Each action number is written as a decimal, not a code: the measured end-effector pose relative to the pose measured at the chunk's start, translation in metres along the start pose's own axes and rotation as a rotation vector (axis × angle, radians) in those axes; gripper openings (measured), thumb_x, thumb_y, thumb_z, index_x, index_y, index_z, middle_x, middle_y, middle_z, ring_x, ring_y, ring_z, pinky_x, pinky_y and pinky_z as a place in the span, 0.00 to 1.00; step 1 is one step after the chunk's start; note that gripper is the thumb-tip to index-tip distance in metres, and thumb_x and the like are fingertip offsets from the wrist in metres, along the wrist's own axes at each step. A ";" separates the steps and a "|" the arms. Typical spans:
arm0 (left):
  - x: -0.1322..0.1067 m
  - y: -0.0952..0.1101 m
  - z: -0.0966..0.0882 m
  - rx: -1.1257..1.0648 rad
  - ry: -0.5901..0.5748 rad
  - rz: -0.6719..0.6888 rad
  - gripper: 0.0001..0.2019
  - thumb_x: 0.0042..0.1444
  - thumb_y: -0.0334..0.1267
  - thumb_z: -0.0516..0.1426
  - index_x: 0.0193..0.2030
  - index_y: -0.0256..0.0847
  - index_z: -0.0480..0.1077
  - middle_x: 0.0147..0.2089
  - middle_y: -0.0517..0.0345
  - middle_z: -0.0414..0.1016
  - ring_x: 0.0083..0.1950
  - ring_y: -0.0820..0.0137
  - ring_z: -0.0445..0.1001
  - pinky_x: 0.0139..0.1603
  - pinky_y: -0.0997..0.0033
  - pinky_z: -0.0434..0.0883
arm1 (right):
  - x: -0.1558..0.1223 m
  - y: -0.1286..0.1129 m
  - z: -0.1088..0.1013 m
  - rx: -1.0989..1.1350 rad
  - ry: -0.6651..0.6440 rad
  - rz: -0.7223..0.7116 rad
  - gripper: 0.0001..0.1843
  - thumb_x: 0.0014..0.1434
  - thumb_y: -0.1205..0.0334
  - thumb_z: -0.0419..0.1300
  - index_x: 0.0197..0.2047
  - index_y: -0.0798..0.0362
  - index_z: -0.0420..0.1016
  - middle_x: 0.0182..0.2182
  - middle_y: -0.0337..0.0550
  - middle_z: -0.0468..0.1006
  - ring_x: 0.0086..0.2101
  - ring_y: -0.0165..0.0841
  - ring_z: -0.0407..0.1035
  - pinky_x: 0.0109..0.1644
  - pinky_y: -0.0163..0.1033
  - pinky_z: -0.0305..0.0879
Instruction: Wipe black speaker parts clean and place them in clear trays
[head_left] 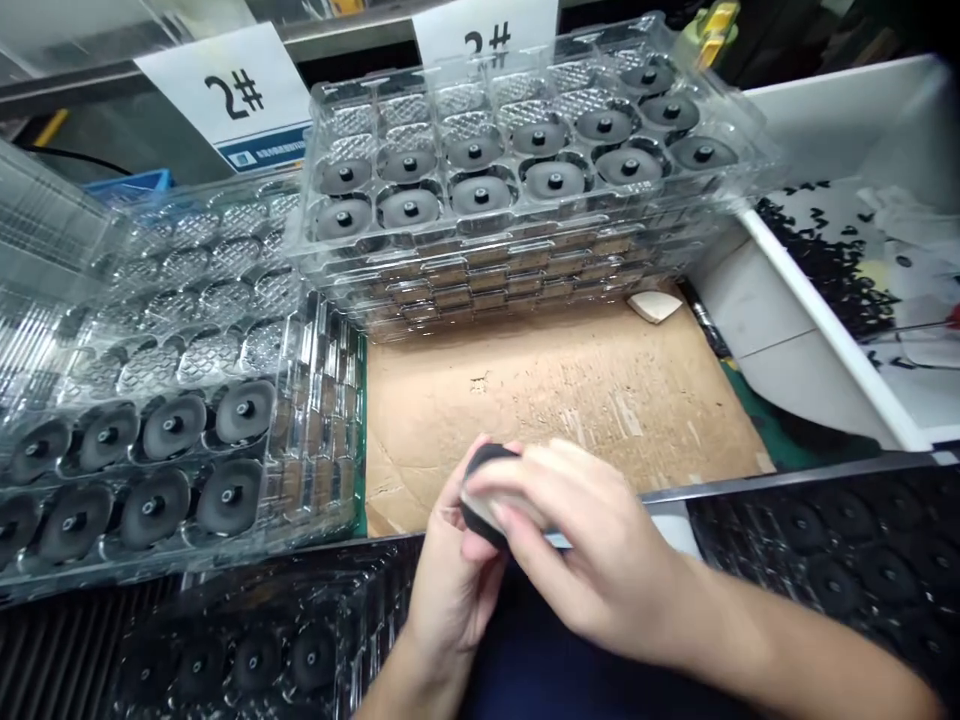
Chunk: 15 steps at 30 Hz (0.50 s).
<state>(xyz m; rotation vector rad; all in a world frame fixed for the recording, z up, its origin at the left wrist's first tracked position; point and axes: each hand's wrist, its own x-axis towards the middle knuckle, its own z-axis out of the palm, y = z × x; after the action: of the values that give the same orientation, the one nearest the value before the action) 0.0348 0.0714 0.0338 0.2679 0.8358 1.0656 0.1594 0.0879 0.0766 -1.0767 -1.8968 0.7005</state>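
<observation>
2 stacks of clear plastic trays (480,268) of black round parts (480,195), behind and left of a worn cardboard sheet (562,400); over its near edge, a black disc (487,458) pinched in the left hand (450,585), a white pad (487,508) pressed against it under the closed fingers of the right hand (600,545).

Cardboard bench top (555,420); white bin (825,335) at right; blue crate (127,185) rear left; two "2#" signs (229,90) along rear rail (75,90).
</observation>
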 end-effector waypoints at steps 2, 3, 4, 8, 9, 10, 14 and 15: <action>0.000 -0.002 0.005 0.019 -0.015 -0.010 0.30 0.32 0.46 0.71 0.47 0.47 0.76 0.42 0.57 0.81 0.48 0.63 0.77 0.52 0.70 0.72 | 0.002 0.001 -0.003 -0.071 0.082 -0.053 0.11 0.62 0.71 0.50 0.44 0.64 0.72 0.31 0.48 0.77 0.30 0.35 0.66 0.36 0.41 0.62; 0.000 -0.002 0.006 0.014 -0.022 -0.016 0.28 0.33 0.46 0.70 0.47 0.47 0.76 0.43 0.57 0.81 0.48 0.64 0.77 0.52 0.71 0.72 | 0.001 0.002 -0.006 -0.065 0.072 -0.081 0.12 0.62 0.72 0.50 0.44 0.64 0.72 0.31 0.48 0.77 0.31 0.35 0.66 0.36 0.41 0.62; 0.000 -0.001 0.007 0.000 -0.036 -0.025 0.26 0.35 0.44 0.70 0.46 0.49 0.76 0.44 0.58 0.80 0.48 0.65 0.77 0.52 0.72 0.72 | -0.002 0.002 -0.011 -0.036 0.026 -0.098 0.12 0.62 0.72 0.50 0.44 0.63 0.72 0.31 0.47 0.77 0.31 0.34 0.67 0.37 0.41 0.63; 0.004 -0.003 0.005 -0.045 -0.110 -0.063 0.27 0.33 0.40 0.71 0.45 0.52 0.76 0.48 0.62 0.80 0.47 0.69 0.78 0.50 0.75 0.72 | -0.024 0.009 -0.034 0.005 -0.176 0.031 0.10 0.60 0.74 0.52 0.42 0.57 0.72 0.32 0.41 0.77 0.31 0.30 0.66 0.37 0.36 0.61; 0.006 -0.005 0.005 -0.039 -0.113 -0.069 0.28 0.32 0.41 0.71 0.45 0.52 0.76 0.48 0.62 0.80 0.48 0.69 0.77 0.50 0.77 0.71 | -0.028 0.011 -0.039 -0.044 -0.164 0.075 0.10 0.60 0.74 0.52 0.42 0.57 0.72 0.31 0.40 0.76 0.30 0.30 0.65 0.36 0.36 0.60; 0.007 -0.007 0.005 -0.028 -0.100 -0.070 0.29 0.31 0.42 0.71 0.46 0.51 0.76 0.49 0.61 0.80 0.50 0.69 0.76 0.51 0.78 0.70 | -0.029 0.013 -0.042 -0.106 -0.132 0.100 0.10 0.60 0.74 0.53 0.43 0.58 0.72 0.30 0.41 0.75 0.30 0.30 0.64 0.35 0.37 0.59; 0.006 -0.013 0.008 0.002 -0.056 -0.140 0.32 0.34 0.46 0.70 0.51 0.48 0.73 0.53 0.56 0.77 0.56 0.64 0.72 0.57 0.73 0.67 | -0.017 0.023 -0.045 -0.252 0.005 -0.112 0.13 0.65 0.70 0.49 0.43 0.56 0.75 0.28 0.43 0.74 0.28 0.32 0.59 0.32 0.39 0.55; 0.005 -0.013 0.009 0.007 -0.055 -0.170 0.33 0.35 0.46 0.70 0.52 0.47 0.72 0.54 0.55 0.77 0.56 0.63 0.72 0.58 0.71 0.67 | -0.012 0.026 -0.046 -0.195 -0.013 -0.198 0.15 0.66 0.69 0.47 0.42 0.54 0.76 0.28 0.43 0.75 0.28 0.32 0.59 0.32 0.39 0.56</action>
<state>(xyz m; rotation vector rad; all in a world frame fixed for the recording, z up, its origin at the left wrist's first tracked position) 0.0509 0.0707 0.0297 0.2267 0.7986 0.8932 0.2130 0.0932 0.0751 -0.9857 -2.0819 0.4177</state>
